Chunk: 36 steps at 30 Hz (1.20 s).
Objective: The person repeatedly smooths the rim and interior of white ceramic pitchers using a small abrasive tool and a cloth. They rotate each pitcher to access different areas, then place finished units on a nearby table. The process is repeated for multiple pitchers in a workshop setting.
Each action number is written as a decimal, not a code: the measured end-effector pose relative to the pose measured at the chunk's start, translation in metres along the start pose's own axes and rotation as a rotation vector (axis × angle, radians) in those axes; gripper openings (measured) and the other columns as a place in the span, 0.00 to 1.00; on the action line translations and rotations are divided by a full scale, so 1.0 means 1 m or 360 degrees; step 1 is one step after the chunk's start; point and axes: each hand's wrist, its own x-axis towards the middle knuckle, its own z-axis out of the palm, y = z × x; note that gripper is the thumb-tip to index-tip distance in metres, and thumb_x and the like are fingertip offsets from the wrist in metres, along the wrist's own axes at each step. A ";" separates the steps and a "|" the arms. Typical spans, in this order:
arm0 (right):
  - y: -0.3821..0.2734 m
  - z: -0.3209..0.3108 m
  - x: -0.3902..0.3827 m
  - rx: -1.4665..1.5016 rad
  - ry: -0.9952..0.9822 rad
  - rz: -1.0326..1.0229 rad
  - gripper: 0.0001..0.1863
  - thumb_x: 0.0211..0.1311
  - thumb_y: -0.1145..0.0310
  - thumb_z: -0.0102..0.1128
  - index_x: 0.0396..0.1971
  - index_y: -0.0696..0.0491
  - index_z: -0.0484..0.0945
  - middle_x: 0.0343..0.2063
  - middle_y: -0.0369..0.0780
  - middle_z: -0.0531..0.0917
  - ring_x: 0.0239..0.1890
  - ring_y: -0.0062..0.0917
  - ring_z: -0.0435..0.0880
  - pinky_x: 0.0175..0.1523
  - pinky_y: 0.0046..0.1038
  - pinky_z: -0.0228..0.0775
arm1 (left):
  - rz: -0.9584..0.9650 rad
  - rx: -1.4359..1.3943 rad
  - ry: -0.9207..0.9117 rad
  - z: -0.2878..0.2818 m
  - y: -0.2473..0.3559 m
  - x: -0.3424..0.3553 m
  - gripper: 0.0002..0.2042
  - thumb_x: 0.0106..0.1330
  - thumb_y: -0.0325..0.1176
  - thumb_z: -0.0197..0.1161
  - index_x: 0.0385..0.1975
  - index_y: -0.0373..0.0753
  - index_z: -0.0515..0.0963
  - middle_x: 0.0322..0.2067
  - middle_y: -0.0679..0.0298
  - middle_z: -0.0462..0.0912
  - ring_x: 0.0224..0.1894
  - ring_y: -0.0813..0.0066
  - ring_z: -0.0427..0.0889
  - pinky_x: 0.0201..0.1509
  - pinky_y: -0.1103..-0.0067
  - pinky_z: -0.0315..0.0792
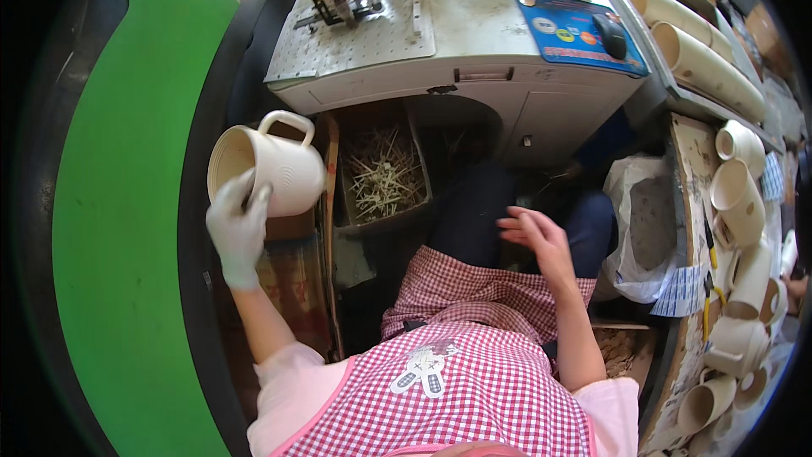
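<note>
A: Where is the cream mug (294,176)?
B: Out on the person's left, beside the box (389,220) of thin sticks (385,176) and nearer than the left end of the desk (486,21).

A: Upright?
B: Tipped over, mouth facing left, handle on top.

A: And what has hold of it?
B: The left hand (237,233), in a pale glove. Its fingers are closed on the rim, thumb against the outer wall. I can't tell how far the others reach inside.

A: The right hand (545,245)?
B: Bare, over the lap, fingers loosely bent and slightly apart.

A: What's around?
B: A black mouse (609,36) on a blue mouse pad (550,24) on the desk, and more mugs (738,201) at far right.
</note>
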 end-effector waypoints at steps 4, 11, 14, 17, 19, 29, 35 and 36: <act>0.003 0.031 0.015 0.0894 -0.0584 -0.0033 0.37 0.81 0.49 0.45 0.77 0.58 0.54 0.70 0.50 0.70 0.73 0.41 0.68 0.74 0.40 0.64 | -0.0281 -0.0878 0.0134 0.038 0.106 -0.076 0.08 0.63 0.20 0.71 0.41 0.27 0.85 0.33 0.67 0.85 0.34 0.85 0.79 0.34 0.85 0.72; -0.030 -0.045 -0.008 0.0500 -0.0229 -0.0110 0.40 0.57 0.59 0.73 0.68 0.56 0.69 0.57 0.40 0.82 0.62 0.28 0.80 0.71 0.32 0.67 | -0.0549 -0.0402 -0.1717 0.077 0.112 -0.075 0.15 0.65 0.34 0.71 0.47 0.31 0.85 0.49 0.55 0.88 0.53 0.65 0.86 0.57 0.71 0.77; -0.039 -0.033 -0.036 -0.0074 -0.0421 -0.0449 0.38 0.55 0.57 0.77 0.64 0.56 0.74 0.54 0.41 0.83 0.57 0.27 0.80 0.64 0.29 0.71 | 0.0014 -0.1177 -0.1352 0.118 0.140 -0.083 0.37 0.64 0.42 0.71 0.69 0.29 0.67 0.67 0.51 0.73 0.70 0.59 0.72 0.74 0.67 0.62; -0.039 -0.029 -0.059 -0.0302 -0.0054 -0.0627 0.36 0.59 0.51 0.75 0.62 0.57 0.77 0.53 0.47 0.83 0.55 0.32 0.83 0.63 0.30 0.72 | 0.0214 -0.1276 -0.1379 0.163 0.174 -0.094 0.35 0.69 0.42 0.65 0.73 0.33 0.63 0.73 0.52 0.65 0.75 0.60 0.64 0.78 0.65 0.55; -0.038 -0.067 -0.071 -0.0711 0.0101 -0.0816 0.31 0.62 0.51 0.73 0.57 0.57 0.80 0.52 0.48 0.85 0.53 0.35 0.85 0.60 0.31 0.75 | -0.0153 -0.1522 -0.1489 0.185 0.190 -0.099 0.30 0.68 0.36 0.65 0.68 0.34 0.68 0.69 0.52 0.70 0.71 0.61 0.69 0.76 0.67 0.59; -0.052 -0.392 -0.106 -0.2753 0.1134 -0.0249 0.19 0.61 0.69 0.63 0.53 0.53 0.80 0.49 0.48 0.83 0.54 0.44 0.81 0.55 0.42 0.77 | -0.0200 -0.1321 -0.1485 0.240 0.221 -0.087 0.25 0.66 0.34 0.72 0.60 0.35 0.72 0.52 0.59 0.80 0.53 0.70 0.80 0.62 0.73 0.73; -0.063 -0.338 -0.084 -0.1275 0.1581 -0.0249 0.14 0.68 0.70 0.53 0.50 0.57 0.78 0.36 0.43 0.84 0.30 0.29 0.83 0.37 0.30 0.77 | -0.0426 -0.1269 -0.1703 0.222 0.194 -0.066 0.14 0.60 0.34 0.74 0.43 0.35 0.86 0.58 0.54 0.81 0.56 0.68 0.81 0.63 0.72 0.73; -0.063 -0.310 -0.082 -0.0487 0.1385 -0.0309 0.14 0.71 0.68 0.51 0.51 0.57 0.77 0.33 0.41 0.83 0.26 0.24 0.80 0.32 0.27 0.73 | -0.0383 -0.1319 -0.1546 0.210 0.192 -0.061 0.13 0.58 0.33 0.75 0.41 0.35 0.86 0.59 0.53 0.81 0.56 0.67 0.81 0.62 0.71 0.74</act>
